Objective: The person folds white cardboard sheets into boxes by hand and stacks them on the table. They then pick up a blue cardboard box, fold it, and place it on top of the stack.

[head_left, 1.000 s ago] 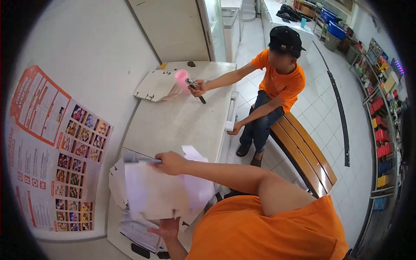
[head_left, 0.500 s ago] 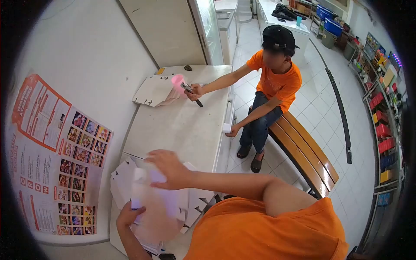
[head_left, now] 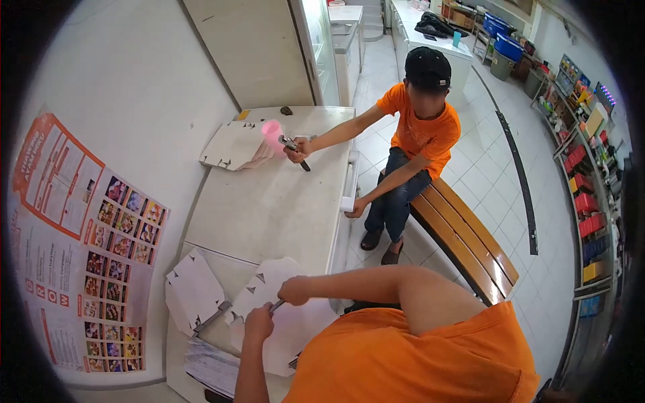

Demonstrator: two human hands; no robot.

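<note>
A flat white cardboard box blank (head_left: 265, 277) with dark cut slots lies across the near end of the counter, close to my body. My left hand (head_left: 259, 324) is closed at its edge. Just beyond it, my right hand (head_left: 294, 290) is also closed on the blank, with a narrow grey strip or fold showing between the two hands. A second slotted white blank (head_left: 195, 285) rests to the left, by the wall. Below that lies a stack of papers (head_left: 211, 366). My fingertips are partly hidden.
Across the white counter (head_left: 262, 208), a seated person (head_left: 423, 131) in orange holds a silver-and-black hand tool (head_left: 290, 144) by a pink rounded thing (head_left: 271, 130) and another cardboard blank (head_left: 232, 144). A wooden bench (head_left: 463, 235) stands right of the counter; a poster (head_left: 87, 248) hangs left.
My raised right hand has come down beside my left, and both now grip the blank. The blurred white sheet has shifted right, uncovering the papers. The other person's arms stay nearly still.
</note>
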